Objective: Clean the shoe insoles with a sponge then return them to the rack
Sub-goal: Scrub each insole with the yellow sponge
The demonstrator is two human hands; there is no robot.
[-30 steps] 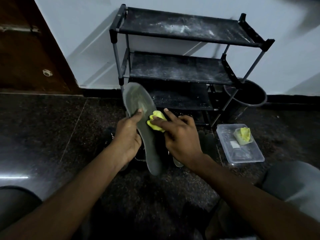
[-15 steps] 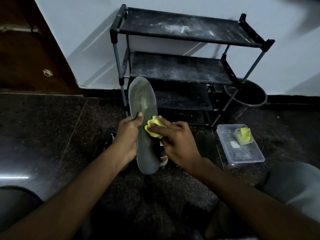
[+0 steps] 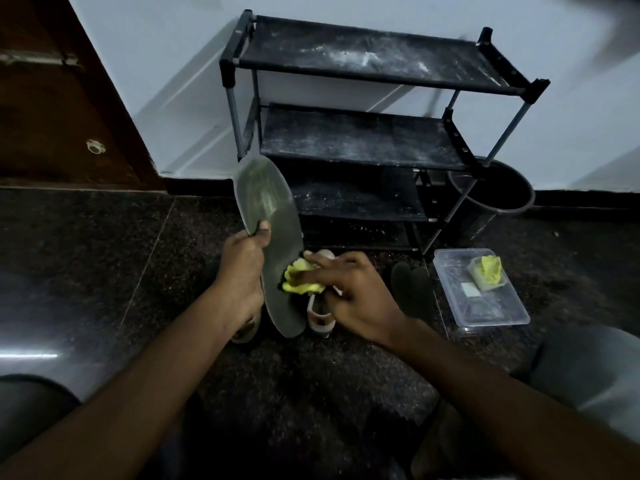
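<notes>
A long grey insole (image 3: 273,237) stands nearly upright in front of the black shoe rack (image 3: 363,133). My left hand (image 3: 242,268) grips its left edge, thumb on the face. My right hand (image 3: 349,296) presses a crumpled yellow sponge (image 3: 299,278) against the insole's lower half. A second dark insole (image 3: 412,289) lies on the floor to the right. All three rack shelves are bare and dusty.
A clear plastic tub (image 3: 485,306) holding another yellow sponge (image 3: 486,271) sits on the floor at right. A black bucket (image 3: 495,195) stands behind the rack's right legs. A pale sandal (image 3: 320,317) lies under my hands. A brown door (image 3: 52,98) is at left.
The sponge has slid down the insole from near the middle toward the heel. The insole's top tilted slightly left and my left thumb now sits higher on it.
</notes>
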